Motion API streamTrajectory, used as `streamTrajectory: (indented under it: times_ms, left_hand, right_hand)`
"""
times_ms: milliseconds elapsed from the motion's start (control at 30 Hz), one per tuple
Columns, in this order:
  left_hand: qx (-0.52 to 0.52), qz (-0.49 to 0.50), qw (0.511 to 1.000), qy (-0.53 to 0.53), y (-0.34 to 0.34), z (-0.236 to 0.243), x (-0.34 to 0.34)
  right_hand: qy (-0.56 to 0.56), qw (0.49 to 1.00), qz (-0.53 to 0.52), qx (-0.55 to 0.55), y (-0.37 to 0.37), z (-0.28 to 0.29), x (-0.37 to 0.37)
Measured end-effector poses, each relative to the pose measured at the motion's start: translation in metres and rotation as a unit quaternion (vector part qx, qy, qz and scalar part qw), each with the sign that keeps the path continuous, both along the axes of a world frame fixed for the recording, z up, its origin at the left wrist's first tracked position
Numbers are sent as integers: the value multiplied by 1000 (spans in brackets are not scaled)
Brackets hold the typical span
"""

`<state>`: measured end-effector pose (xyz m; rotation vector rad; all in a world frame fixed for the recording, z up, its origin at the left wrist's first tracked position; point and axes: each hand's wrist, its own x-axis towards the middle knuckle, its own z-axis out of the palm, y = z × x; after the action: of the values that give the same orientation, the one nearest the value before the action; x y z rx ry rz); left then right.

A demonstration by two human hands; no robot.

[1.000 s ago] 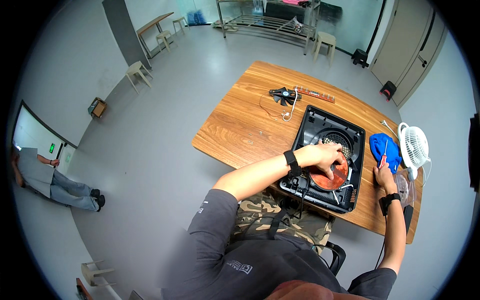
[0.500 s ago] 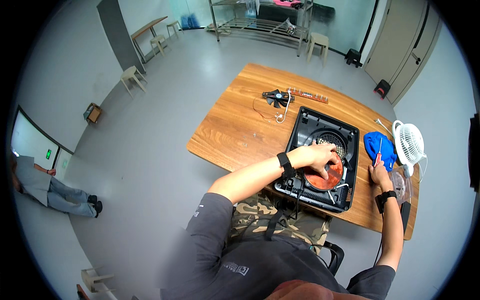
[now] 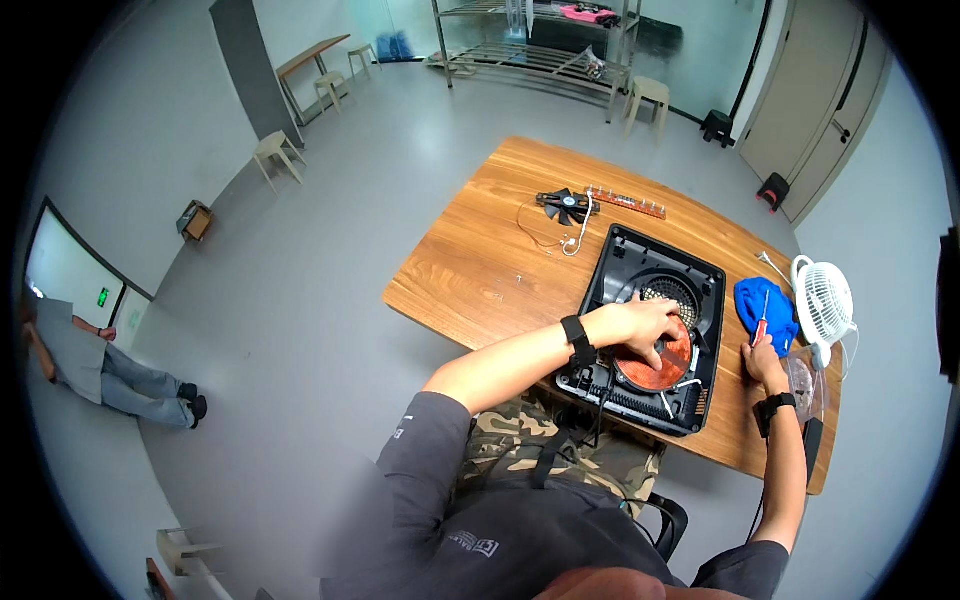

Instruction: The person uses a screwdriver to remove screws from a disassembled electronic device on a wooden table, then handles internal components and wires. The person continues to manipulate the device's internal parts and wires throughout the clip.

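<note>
My left hand is closed over a round copper coil, thumb at its middle and fingers curled across its far side. The coil sits in the near half of a black plastic induction cooker housing, beside a round vent grille. Whether the coil is lifted off the housing I cannot tell. To the right, my right hand is wrapped round the red handle of a screwdriver. Its shaft points away from me, over a bundled blue cloth.
A black fan, a red-brown circuit strip and small screws lie on the wooden table. At right are a white desk fan and a clear plastic container. A person is at far left.
The whole view has shifted slightly. Both hands keep nearly the same places and grips. At far left, the other person's arm has moved.
</note>
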<state>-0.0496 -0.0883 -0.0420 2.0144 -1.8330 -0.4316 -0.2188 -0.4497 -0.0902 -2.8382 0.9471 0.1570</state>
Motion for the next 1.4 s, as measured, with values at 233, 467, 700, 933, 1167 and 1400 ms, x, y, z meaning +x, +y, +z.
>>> streamTrajectory:
  times_ms: [233, 467, 700, 933, 1167, 1400]
  left_hand:
    - [19, -2, 1000, -10, 1, 6, -2]
    - [3, 0, 1000, 1, 0, 0, 0]
    - [33, 2, 999, 7, 2, 10, 0]
    - [34, 2, 999, 2, 4, 14, -3]
    - [5, 6, 1000, -19, 7, -1, -3]
    - [34, 2, 999, -8, 5, 12, -3]
  right_hand:
    - [-5, 1000, 1, 5, 0, -2, 3]
    - [1, 1000, 20, 10, -6, -4, 2]
    - [-3, 1000, 12, 7, 0, 1, 1]
    - [6, 1000, 7, 3, 10, 8, 0]
    - [19, 1000, -12, 15, 15, 13, 2]
    - [26, 999, -13, 19, 8, 9, 2]
